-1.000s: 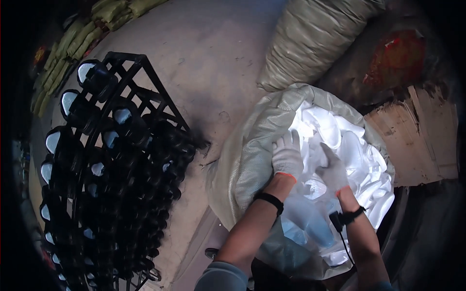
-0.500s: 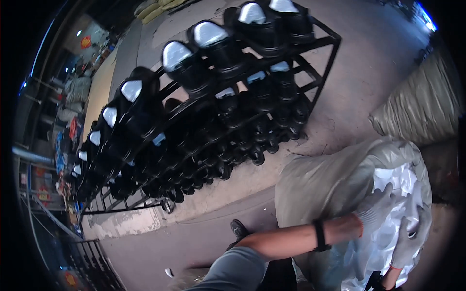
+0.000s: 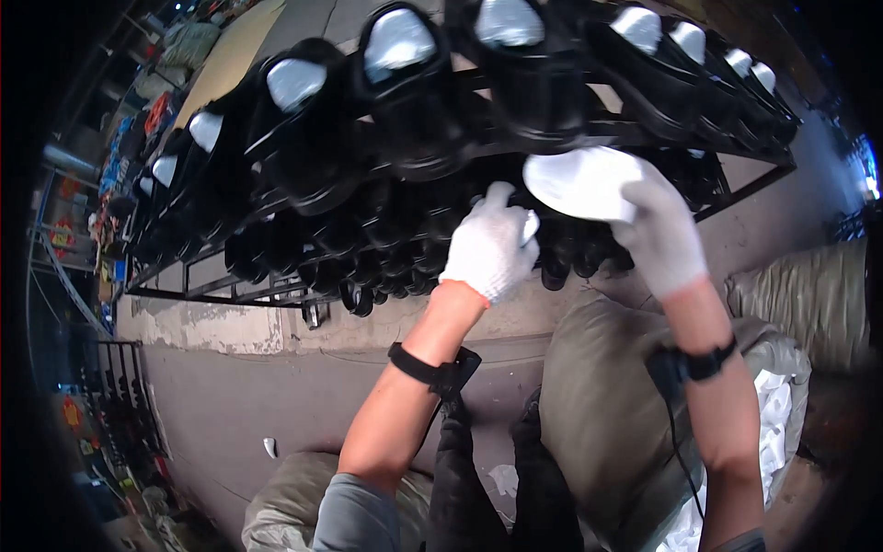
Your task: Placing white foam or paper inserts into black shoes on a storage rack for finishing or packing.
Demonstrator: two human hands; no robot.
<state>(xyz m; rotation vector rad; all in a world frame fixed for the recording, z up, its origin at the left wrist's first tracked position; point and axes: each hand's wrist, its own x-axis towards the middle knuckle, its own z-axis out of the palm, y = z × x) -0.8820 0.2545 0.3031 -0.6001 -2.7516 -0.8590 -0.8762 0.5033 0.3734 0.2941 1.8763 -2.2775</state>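
My right hand (image 3: pixel 664 230), in a white knit glove with an orange cuff, grips a smooth white rounded shoe insert (image 3: pixel 581 184) below the rack's top row. Left of it, my left hand (image 3: pixel 490 241) is gloved the same way, its fingers curled round a small white piece (image 3: pixel 529 228); most of that piece is hidden. Just above both hands stand black shoes, among them one shoe (image 3: pixel 531 101) and its neighbour (image 3: pixel 414 124), each with a silvery white insert showing in its opening.
The black metal rack (image 3: pixel 750 184) holds several tiers of black shoes. An open grey sack (image 3: pixel 607 405) of white inserts (image 3: pixel 774 405) stands at my right, another sack (image 3: pixel 800 299) behind it. A sack (image 3: pixel 290 506) lies at lower left, near a loose insert (image 3: pixel 269 447) on the floor.
Both hands have left the open sack and risen to the rack, the right one bringing a white shoe insert. My view has turned toward the rack.
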